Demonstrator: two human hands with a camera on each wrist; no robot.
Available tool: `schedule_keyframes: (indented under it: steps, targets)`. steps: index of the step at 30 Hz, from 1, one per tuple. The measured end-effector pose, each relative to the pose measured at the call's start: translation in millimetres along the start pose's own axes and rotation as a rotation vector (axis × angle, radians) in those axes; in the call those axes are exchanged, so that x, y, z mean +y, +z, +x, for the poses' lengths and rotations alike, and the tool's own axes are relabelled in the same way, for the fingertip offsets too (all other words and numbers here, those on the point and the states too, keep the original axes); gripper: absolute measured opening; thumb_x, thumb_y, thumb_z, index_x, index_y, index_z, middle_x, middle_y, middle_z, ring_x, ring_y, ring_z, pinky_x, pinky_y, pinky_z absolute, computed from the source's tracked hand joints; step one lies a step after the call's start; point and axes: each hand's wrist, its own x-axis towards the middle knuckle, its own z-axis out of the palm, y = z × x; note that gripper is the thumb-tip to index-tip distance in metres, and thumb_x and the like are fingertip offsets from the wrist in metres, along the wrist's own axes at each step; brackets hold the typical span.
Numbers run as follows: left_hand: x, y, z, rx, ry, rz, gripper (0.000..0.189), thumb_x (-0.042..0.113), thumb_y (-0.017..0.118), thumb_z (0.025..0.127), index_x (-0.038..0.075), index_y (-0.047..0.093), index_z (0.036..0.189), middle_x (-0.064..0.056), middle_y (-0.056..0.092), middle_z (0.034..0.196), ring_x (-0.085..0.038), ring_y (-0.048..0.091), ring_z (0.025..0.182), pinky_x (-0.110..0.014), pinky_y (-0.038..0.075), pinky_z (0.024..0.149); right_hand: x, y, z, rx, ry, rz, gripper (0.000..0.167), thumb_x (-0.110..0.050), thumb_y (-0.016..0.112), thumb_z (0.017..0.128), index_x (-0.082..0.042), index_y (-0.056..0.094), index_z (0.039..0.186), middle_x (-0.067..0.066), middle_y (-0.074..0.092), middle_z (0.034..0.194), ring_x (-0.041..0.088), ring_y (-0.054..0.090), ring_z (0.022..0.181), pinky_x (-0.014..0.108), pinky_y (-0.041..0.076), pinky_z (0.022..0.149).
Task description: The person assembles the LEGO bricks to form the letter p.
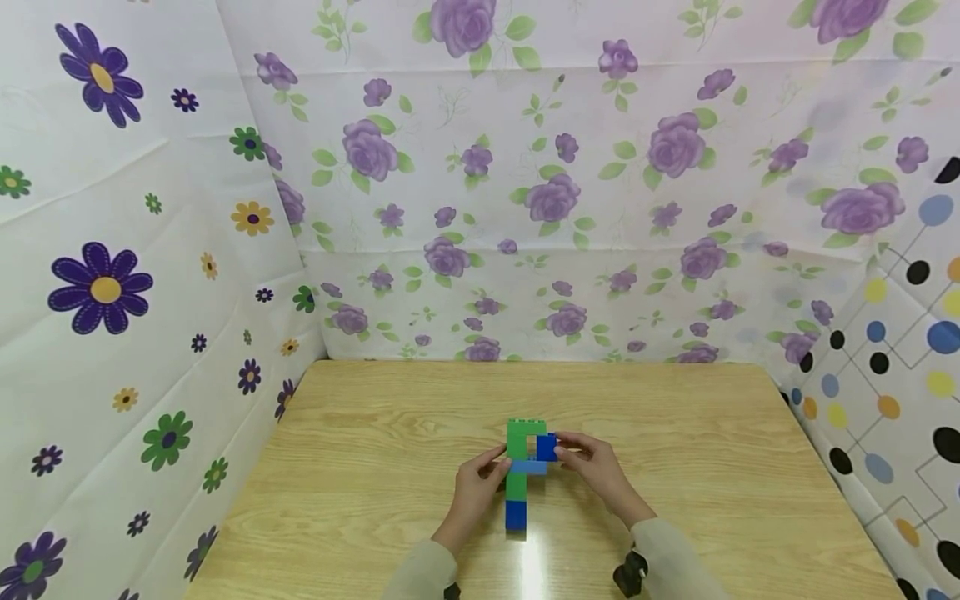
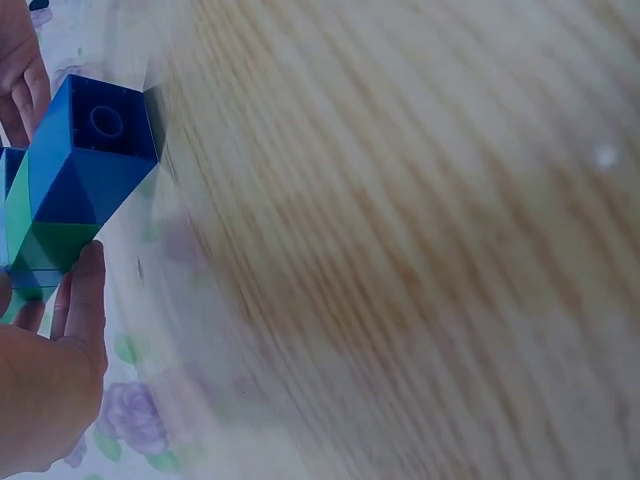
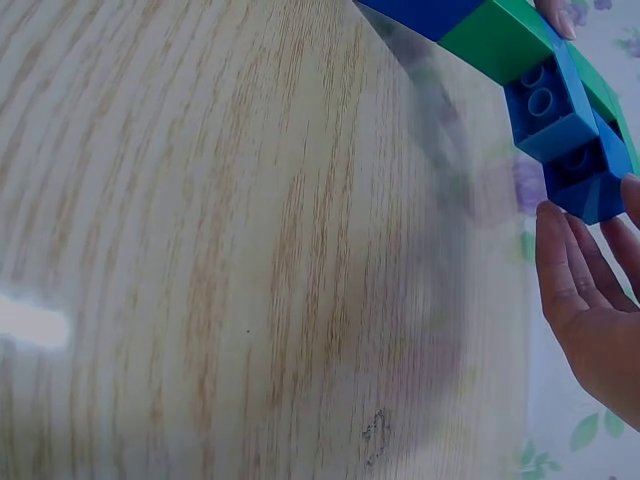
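Note:
A P-shaped build of toy building bricks is held up between both hands. Green bricks [image 1: 516, 442] form its upright and top, a lighter blue brick [image 1: 529, 467] juts right across the middle, and a dark blue brick [image 1: 516, 514] makes the foot. The foot's hollow underside shows in the left wrist view. My left hand [image 1: 474, 492] grips the upright near the lighter blue brick. At the right side, my right hand [image 1: 600, 471] pinches another dark blue brick [image 1: 547, 447] between thumb and fingers, under the green top. Whether that brick is pressed firmly in place is unclear.
A wooden table [image 1: 360, 483] lies below the hands, with a bright light reflection near its front. Flower-printed cloth [image 1: 555, 200] hangs behind it and at the left; a dotted cloth [image 1: 900, 383] hangs at the right.

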Motion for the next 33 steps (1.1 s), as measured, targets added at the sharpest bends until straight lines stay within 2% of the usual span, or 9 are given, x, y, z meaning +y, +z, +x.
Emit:
schedule_keyframes:
  steps: [5, 9, 13, 20, 25, 33]
  targets:
    - [0.7, -0.5, 1.1, -0.004, 0.006, 0.037, 0.036, 0.022, 0.067, 0.092, 0.004, 0.065, 0.123, -0.011, 0.07, 0.096, -0.016, 0.065, 0.084, -0.023, 0.059, 0.068, 5, 1, 3.0, 0.022, 0.007, -0.021, 0.035, -0.007, 0.063, 0.093, -0.002, 0.06, 0.128, 0.016, 0.062, 0.118, 0.029, 0.065, 0.1, 0.049, 0.054, 0.089]
    - [1.8, -0.4, 2.8, 0.004, -0.009, 0.073, 0.035, 0.022, 0.067, 0.091, 0.005, 0.066, 0.122, -0.009, 0.069, 0.104, -0.014, 0.063, 0.087, -0.02, 0.057, 0.071, 10, 1, 5.5, 0.01, 0.011, -0.044, 0.037, -0.01, 0.065, 0.093, -0.004, 0.059, 0.129, 0.015, 0.062, 0.118, 0.028, 0.064, 0.101, 0.046, 0.055, 0.09]
    - [1.3, -0.5, 4.6, -0.004, -0.028, 0.065, 0.034, 0.019, 0.067, 0.092, 0.002, 0.065, 0.122, -0.01, 0.069, 0.104, -0.014, 0.062, 0.087, -0.02, 0.057, 0.071, 13, 0, 7.7, -0.01, 0.022, -0.054, 0.04, -0.011, 0.066, 0.092, -0.006, 0.059, 0.13, 0.013, 0.063, 0.118, 0.026, 0.063, 0.102, 0.046, 0.054, 0.091]
    - [-1.6, -1.4, 6.2, -0.022, 0.037, 0.092, 0.033, 0.012, 0.068, 0.091, -0.006, 0.064, 0.119, -0.014, 0.069, 0.096, -0.019, 0.063, 0.086, -0.02, 0.057, 0.069, 17, 1, 12.5, -0.029, 0.048, -0.095, 0.043, -0.01, 0.068, 0.09, -0.002, 0.058, 0.131, 0.013, 0.063, 0.118, 0.025, 0.063, 0.102, 0.043, 0.055, 0.089]
    - [-4.5, -1.4, 8.3, -0.035, 0.077, 0.116, 0.033, 0.01, 0.067, 0.091, -0.01, 0.063, 0.116, -0.018, 0.069, 0.096, -0.022, 0.064, 0.086, -0.019, 0.056, 0.071, 20, 1, 17.1, -0.026, 0.057, -0.111, 0.043, -0.008, 0.068, 0.089, 0.001, 0.057, 0.13, 0.013, 0.064, 0.116, 0.022, 0.064, 0.099, 0.038, 0.057, 0.085]
    - [-10.2, 0.3, 12.2, -0.047, 0.066, 0.176, 0.033, 0.013, 0.068, 0.091, -0.009, 0.064, 0.115, -0.016, 0.07, 0.097, -0.018, 0.064, 0.086, -0.021, 0.055, 0.073, 26, 4, 23.7, -0.016, 0.061, -0.103, 0.039, -0.003, 0.067, 0.089, 0.004, 0.059, 0.127, 0.013, 0.066, 0.111, 0.024, 0.065, 0.094, 0.039, 0.058, 0.081]
